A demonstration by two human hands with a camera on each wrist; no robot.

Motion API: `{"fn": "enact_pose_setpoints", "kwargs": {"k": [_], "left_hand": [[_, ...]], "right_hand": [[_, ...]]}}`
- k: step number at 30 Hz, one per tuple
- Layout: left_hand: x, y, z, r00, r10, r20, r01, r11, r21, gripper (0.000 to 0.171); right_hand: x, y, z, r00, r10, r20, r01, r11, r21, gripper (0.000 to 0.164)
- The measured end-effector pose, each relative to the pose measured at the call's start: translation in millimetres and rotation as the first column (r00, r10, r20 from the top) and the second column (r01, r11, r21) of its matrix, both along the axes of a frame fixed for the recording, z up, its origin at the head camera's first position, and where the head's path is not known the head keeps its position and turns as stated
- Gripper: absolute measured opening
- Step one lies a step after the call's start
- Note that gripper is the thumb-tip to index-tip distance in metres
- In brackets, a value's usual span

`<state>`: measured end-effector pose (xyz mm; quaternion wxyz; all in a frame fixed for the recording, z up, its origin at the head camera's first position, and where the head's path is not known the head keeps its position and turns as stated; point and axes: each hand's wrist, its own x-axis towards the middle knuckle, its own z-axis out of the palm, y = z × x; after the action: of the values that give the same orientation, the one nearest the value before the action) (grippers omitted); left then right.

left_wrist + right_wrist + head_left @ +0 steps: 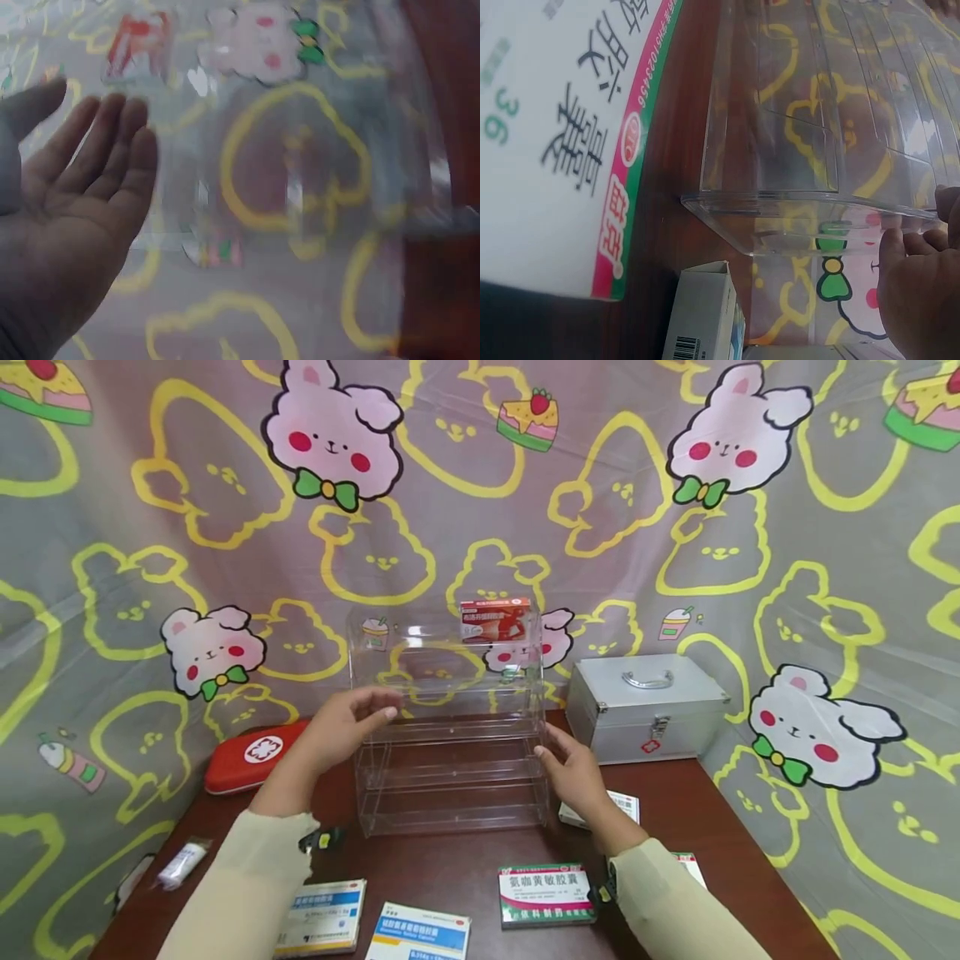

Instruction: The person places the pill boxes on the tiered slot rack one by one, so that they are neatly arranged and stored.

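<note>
A clear plastic tiered display rack [453, 818] stands upright on the table. On its top tier, toward the right, sits a red and white medicine box [495, 620]. My left hand [341, 731] is at the rack's left side with its fingers loosely extended; in the left wrist view the palm [82, 217] shows with nothing in it. At the rack's right side is my right hand [576, 772], its thumb and fingertips at the side edge. In the right wrist view the fingers [896, 251] lie relaxed along the clear side panel; firm contact is hard to tell.
Medicine boxes lie in front: a green and white one [546, 893], blue and white ones [420, 935] [322, 914], and a white one [626, 806] by the right wrist. A red case [240, 760], silver metal box [645, 710] and small white tube [182, 864] stand around.
</note>
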<state>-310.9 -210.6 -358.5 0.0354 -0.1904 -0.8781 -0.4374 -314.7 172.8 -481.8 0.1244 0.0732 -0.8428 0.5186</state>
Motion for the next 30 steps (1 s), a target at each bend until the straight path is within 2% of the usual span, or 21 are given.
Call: {"fn": "enact_pose_setpoints", "kwargs": {"k": [3, 5, 7, 11, 15, 19, 23, 28, 30], "left_hand": [[21.8, -25.8, -21.8, 0.997, -0.018, 0.073, 0.024, 0.996, -0.089, 0.042], [35.5, -39.3, -33.4, 0.993, -0.006, 0.116, 0.021, 0.991, -0.135, 0.043], [48.6, -50.0, -43.2, 0.988, 0.000, 0.153, 0.022, 0.990, -0.140, 0.044], [72.1, -66.3, -63.1, 0.978, 0.051, 0.200, -0.024, 0.991, -0.135, 0.047], [90.2, -85.4, -87.0, 0.960, 0.065, 0.273, -0.036, 0.993, -0.112, 0.053], [97.5, -104.7, -108.0, 0.941, 0.025, 0.338, 0.008, 0.995, -0.095, 0.063], [103.1, -126.0, -125.5, 0.925, -0.035, 0.378, 0.070, 0.994, -0.081, 0.065], [112.5, -151.0, -142.4, 0.881, -0.128, 0.456, 0.153, 0.988, -0.019, 0.065], [115.8, -157.0, -147.4, 0.867, -0.177, 0.466, 0.195, 0.981, 0.011, 0.066]], "right_hand": [[0.0, -0.4, -0.8, 1.000, -0.003, 0.000, 0.003, 1.000, -0.002, 0.054], [-0.3, 0.0, -1.7, 1.000, -0.005, -0.002, 0.005, 1.000, 0.000, 0.054], [-0.3, 0.7, -2.1, 1.000, -0.004, -0.003, 0.004, 1.000, -0.001, 0.054], [-0.4, 1.4, -2.0, 1.000, -0.005, -0.006, 0.005, 1.000, -0.003, 0.053], [-0.8, 0.4, -1.4, 1.000, -0.001, -0.001, 0.001, 1.000, 0.007, 0.053], [-0.9, 1.5, -2.3, 1.000, 0.002, -0.008, -0.002, 1.000, 0.006, 0.053], [-1.1, 1.4, -2.8, 1.000, 0.001, -0.001, -0.001, 1.000, -0.012, 0.054], [-0.1, 1.0, -2.9, 1.000, 0.005, 0.017, -0.005, 1.000, -0.007, 0.055], [0.3, 1.2, -3.0, 1.000, 0.000, 0.009, 0.000, 1.000, 0.001, 0.055]]}}
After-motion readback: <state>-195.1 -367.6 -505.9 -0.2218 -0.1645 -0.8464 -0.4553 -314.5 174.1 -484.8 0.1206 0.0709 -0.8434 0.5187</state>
